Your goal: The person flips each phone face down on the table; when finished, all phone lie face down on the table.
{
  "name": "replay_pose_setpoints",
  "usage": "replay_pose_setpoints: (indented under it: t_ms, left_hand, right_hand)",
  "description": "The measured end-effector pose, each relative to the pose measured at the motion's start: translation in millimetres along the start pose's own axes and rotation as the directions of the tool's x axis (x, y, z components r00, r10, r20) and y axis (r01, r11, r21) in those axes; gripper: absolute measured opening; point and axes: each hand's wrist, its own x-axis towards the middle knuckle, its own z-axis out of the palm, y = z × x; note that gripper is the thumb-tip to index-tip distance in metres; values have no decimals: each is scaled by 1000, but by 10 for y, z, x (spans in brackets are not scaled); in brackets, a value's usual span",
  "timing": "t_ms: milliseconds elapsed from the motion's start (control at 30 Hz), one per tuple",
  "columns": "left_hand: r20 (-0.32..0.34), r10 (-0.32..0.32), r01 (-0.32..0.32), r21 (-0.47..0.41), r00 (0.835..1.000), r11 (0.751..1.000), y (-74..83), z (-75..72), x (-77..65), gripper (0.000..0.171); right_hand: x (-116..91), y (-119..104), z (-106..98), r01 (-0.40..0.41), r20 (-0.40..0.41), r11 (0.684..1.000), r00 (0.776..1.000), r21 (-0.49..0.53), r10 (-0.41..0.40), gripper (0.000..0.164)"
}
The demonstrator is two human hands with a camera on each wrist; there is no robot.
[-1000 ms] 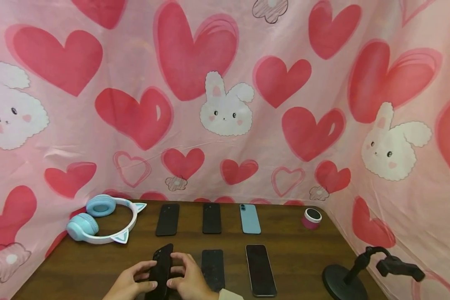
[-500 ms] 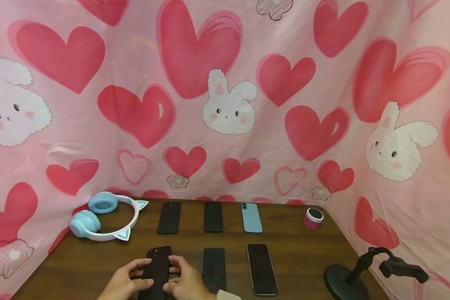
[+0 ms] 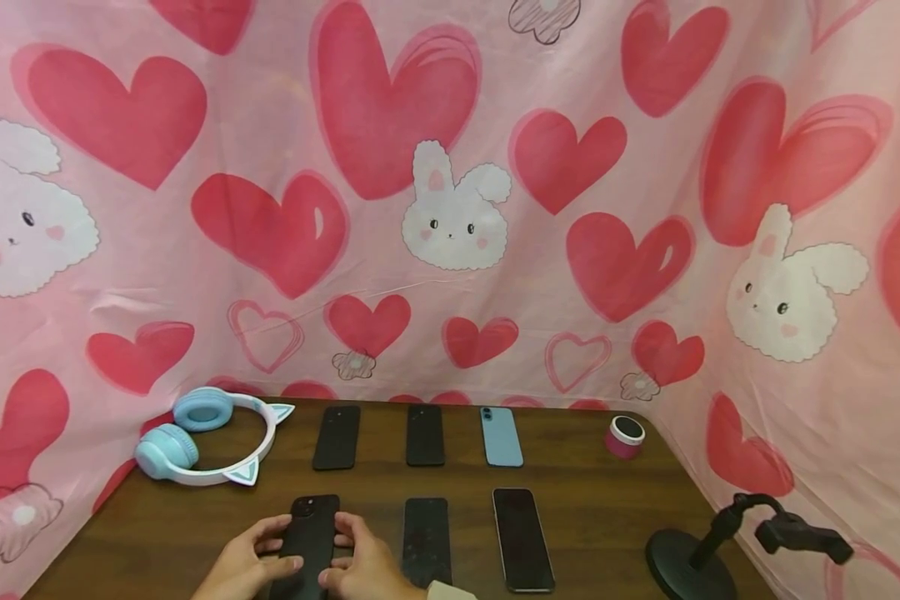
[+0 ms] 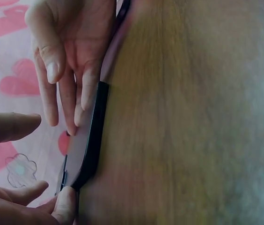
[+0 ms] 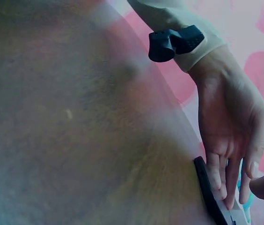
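Note:
A black smartphone (image 3: 309,537), back up with its camera block at the far end, lies on the wooden table in the head view. My left hand (image 3: 247,560) is at its left edge, fingertips by the side and thumb reaching over the edge. Along the right edge is my right hand (image 3: 366,560), fingers loosely extended. From the left wrist, the phone (image 4: 94,133) shows as a dark strip on the wood, with a left fingertip (image 4: 65,202) at its corner. The right wrist view shows the left hand (image 5: 230,122) with long, relaxed fingers beside the phone (image 5: 207,192).
Three phones line the back: black (image 3: 337,437), black (image 3: 425,435) and light blue (image 3: 502,437). In front lie a dark phone (image 3: 426,542) and a larger black-screened phone (image 3: 522,540). Cat-ear headphones (image 3: 262,446), a pink-white round item (image 3: 625,437) and a black stand (image 3: 693,562) sit around them.
The phone, held tilted on its side a second ago, has turned back up and come down flat. Both hands have lowered with it and moved slightly left.

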Motion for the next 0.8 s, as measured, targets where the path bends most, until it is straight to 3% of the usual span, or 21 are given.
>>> replay_pose_setpoints:
  t_ms: [133,533,700,800]
  left_hand:
    - [1,-1,1,5,1000,1000,-16,-2,15,79]
    - [-21,11,-10,63,1000,998,-17,7,22,92]
    - [-86,89,-81,100,992,992,35,37,-26,90]
    - [-121,150,-143,61,981,988,114,50,-79,84]
  right_hand:
    - [9,0,-5,-5,15,1000,1000,25,5,66]
    - [-15,20,-94,99,45,994,994,51,-101,69]
    - [-57,-17,-188,160,27,987,987,19,-160,63]
    - [-73,-67,-265,224,16,975,974,-7,-224,60]
